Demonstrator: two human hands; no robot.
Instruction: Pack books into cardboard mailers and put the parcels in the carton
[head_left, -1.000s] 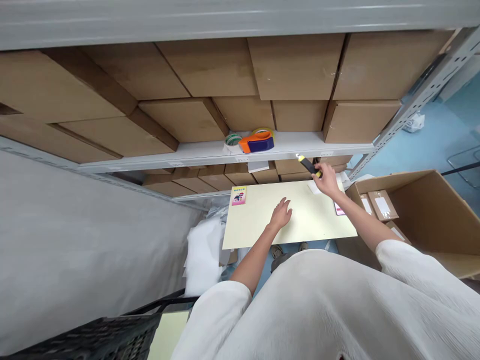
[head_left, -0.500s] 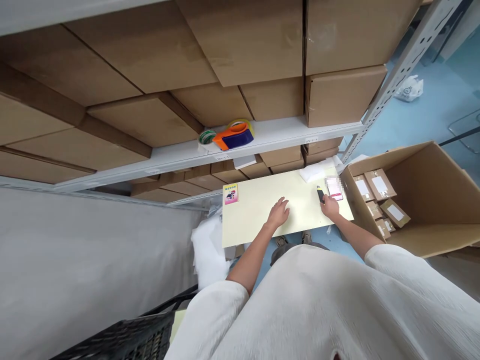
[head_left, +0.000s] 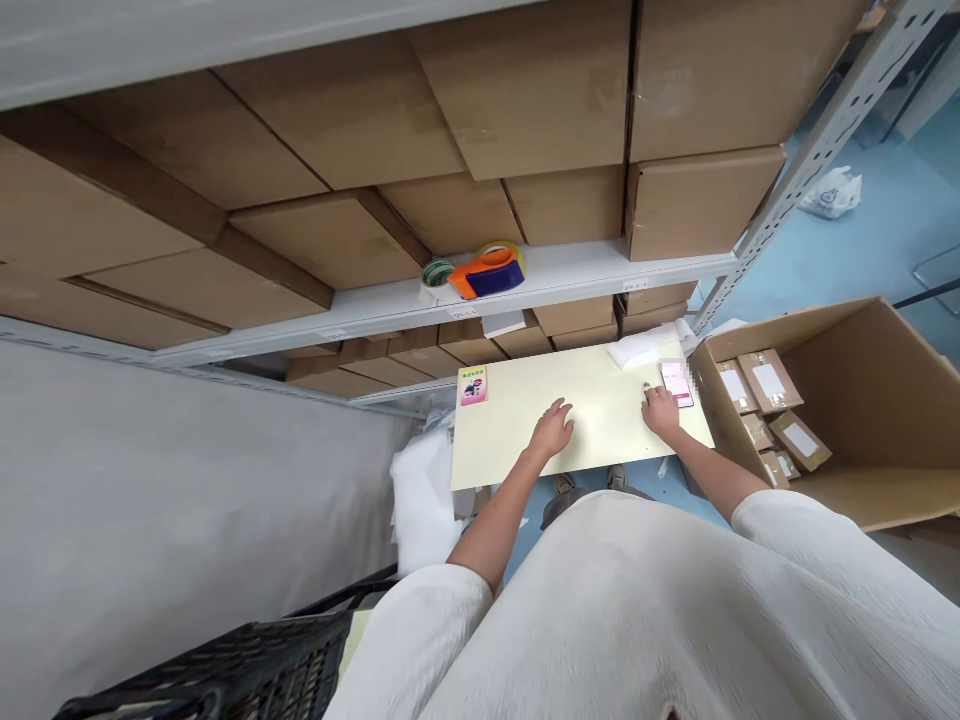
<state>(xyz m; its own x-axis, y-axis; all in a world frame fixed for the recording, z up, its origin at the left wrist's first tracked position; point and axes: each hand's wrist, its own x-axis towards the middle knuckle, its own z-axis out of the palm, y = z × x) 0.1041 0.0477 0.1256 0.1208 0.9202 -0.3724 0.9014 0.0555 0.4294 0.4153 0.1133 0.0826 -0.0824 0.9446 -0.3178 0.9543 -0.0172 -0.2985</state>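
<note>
My left hand [head_left: 553, 430] hovers over or rests on the pale yellow tabletop [head_left: 510, 440], its fingers apart and nothing in them. At the table's right end, my right hand [head_left: 661, 411] is closed around what looks like a utility knife [head_left: 646, 388]; only its yellow-and-dark tip shows past the fingers. Just beyond that hand lies a phone [head_left: 677, 385] with a lit screen, partly blurred out. A small pink and yellow printed card or booklet [head_left: 473, 386] sits at the table's far left corner.
A large open carton [head_left: 885, 400] on the right holds several small labelled boxes [head_left: 768, 382]. White wrap [head_left: 637, 347] lies at the table's back edge. An orange tape dispenser [head_left: 487, 272] and tape roll [head_left: 437, 273] sit on the shelf. A black crate [head_left: 277, 660] stands lower left.
My right hand has moved forward over the knife, which is now mostly covered by the fingers. My left hand stays nearly in place. The view has shifted slightly.
</note>
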